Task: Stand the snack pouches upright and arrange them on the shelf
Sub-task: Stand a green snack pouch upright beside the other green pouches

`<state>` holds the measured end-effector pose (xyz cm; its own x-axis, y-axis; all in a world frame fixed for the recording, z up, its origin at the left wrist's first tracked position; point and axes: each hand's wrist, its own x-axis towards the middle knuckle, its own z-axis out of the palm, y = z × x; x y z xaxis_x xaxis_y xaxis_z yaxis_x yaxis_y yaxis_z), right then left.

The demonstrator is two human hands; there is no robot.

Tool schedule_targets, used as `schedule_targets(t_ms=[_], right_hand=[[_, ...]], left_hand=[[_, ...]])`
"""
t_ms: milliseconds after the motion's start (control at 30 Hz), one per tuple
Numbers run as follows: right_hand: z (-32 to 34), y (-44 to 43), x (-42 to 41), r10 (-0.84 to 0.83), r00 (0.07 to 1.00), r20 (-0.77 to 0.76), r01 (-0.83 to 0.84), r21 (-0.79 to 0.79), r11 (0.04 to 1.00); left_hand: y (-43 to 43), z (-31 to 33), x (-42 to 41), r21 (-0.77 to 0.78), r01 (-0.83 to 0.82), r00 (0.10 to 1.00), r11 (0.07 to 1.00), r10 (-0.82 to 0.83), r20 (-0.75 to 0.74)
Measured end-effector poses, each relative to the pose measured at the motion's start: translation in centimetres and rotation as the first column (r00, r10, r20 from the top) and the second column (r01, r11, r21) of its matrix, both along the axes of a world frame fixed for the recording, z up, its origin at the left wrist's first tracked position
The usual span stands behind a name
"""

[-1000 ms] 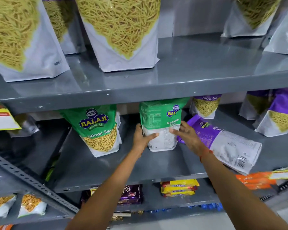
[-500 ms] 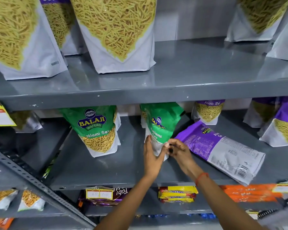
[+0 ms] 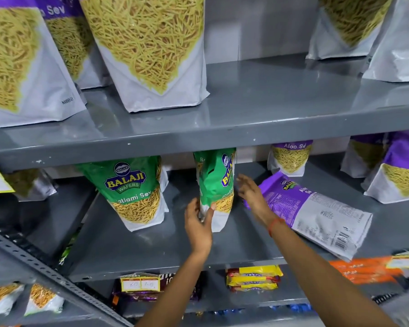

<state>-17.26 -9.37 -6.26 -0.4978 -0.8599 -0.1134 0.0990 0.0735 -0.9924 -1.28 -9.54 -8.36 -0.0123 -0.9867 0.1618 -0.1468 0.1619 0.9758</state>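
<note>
We steady the green pouch [image 3: 216,190] upright, left hand [image 3: 198,226] pinching it; right hand [image 3: 252,197] spread, next righting the purple pouch [image 3: 312,213].

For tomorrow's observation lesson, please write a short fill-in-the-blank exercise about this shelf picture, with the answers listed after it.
1. The left hand grips the lower part of a ____ pouch that stands upright.
2. The purple pouch beside the right hand is lying ____.
3. A thin ____ band circles the right wrist.

Answers: green; flat; red
</note>
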Motion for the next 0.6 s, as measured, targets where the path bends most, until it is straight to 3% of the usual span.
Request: schedule_targets(t_ms=[100, 233, 333, 433, 600], right_hand=[[1.2, -2.3, 0.7, 0.128, 0.982, 0.137, -0.143, 0.105, 0.984], [2.2, -1.4, 2.3, 0.117, 0.986, 0.115, -0.13, 0.106, 0.986], [0.6, -0.3, 2.3, 0.046, 0.997, 0.058, -0.048, 0.032, 0.998], [-2.9, 0.4, 1.4, -0.01, 0.997, -0.077, 0.015, 0.06, 0.998], [-3.6, 1.3, 2.0, -0.075, 0.992, -0.101, 0.079, 0.038, 0.996]], left_hand=[[0.3, 0.6, 0.2, 0.05, -0.037, 0.993, 0.998, 0.042, -0.113], [-1.1, 0.2, 1.1, 0.117, -0.088, 0.981, 0.989, 0.106, -0.161], [-2.5, 0.3, 1.2, 0.149, -0.166, 0.977, 0.975, 0.183, -0.106], [-3.5, 0.7, 1.2, 0.091, -0.12, 0.992, 0.989, 0.124, -0.037], [-5.0, 1.2, 0.8, -0.023, -0.058, 0.997, 0.998, 0.059, 0.05]])
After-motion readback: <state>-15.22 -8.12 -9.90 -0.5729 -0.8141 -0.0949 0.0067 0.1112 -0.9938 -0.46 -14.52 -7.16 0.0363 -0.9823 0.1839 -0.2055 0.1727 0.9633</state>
